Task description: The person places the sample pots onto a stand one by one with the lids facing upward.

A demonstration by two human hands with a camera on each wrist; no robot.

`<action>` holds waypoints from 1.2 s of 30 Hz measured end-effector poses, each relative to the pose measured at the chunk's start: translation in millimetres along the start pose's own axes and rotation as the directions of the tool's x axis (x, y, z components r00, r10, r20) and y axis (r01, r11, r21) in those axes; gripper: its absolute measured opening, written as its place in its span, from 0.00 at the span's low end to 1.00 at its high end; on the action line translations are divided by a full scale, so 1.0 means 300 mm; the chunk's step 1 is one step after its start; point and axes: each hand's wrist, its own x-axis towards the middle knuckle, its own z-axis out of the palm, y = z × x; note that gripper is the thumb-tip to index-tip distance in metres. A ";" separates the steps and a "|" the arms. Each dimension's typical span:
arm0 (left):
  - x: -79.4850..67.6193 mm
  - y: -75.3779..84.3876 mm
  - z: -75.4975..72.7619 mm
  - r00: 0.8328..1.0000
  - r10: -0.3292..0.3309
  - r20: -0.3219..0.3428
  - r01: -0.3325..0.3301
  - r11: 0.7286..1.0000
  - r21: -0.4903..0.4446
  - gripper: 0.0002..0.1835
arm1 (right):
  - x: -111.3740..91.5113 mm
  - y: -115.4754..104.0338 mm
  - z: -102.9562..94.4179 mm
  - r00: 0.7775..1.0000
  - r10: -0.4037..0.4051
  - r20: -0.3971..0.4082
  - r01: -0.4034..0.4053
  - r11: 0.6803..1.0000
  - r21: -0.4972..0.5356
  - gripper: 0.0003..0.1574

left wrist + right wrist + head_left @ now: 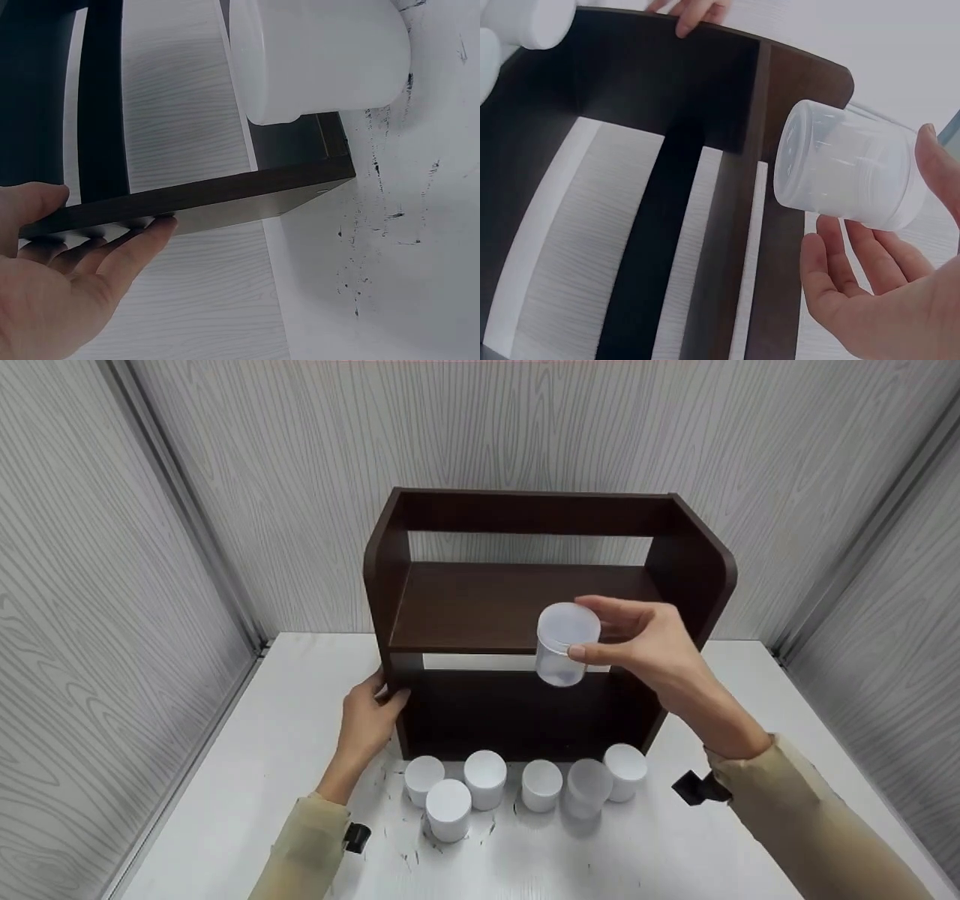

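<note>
My right hand holds a translucent plastic jar by its lid, thumb on the near side and fingers behind. The jar hangs upright in front of the upper shelf of a dark brown two-tier rack. In the right wrist view the see-through jar sits between thumb and fingers. My left hand grips the rack's left side panel, thumb on the front edge and fingers along the outer face, as the left wrist view shows with the hand around the panel.
Before the rack stand several white jars, among them a front-left one and a right one, plus a translucent jar. They stand on a white table with dark scuff marks. Grey wood-grain walls enclose it.
</note>
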 end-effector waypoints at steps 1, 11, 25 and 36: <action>0.000 0.000 -0.001 1.000 0.000 0.000 0.000 1.000 0.000 0.31 | 0.018 -0.007 0.007 1.000 -0.006 0.004 0.006 1.000 0.012 0.40; 0.002 -0.005 0.003 1.000 0.002 -0.003 -0.002 1.000 0.000 0.31 | 0.189 -0.039 0.082 1.000 0.005 -0.020 -0.006 1.000 -0.026 0.43; -0.001 -0.008 0.012 1.000 0.014 -0.008 -0.014 1.000 -0.027 0.30 | 0.366 -0.003 0.184 1.000 -0.021 -0.006 0.021 0.996 0.083 0.42; -0.004 -0.002 0.013 1.000 -0.017 -0.002 0.017 1.000 0.003 0.31 | 0.471 0.019 0.231 0.999 -0.027 -0.038 0.029 0.998 0.061 0.40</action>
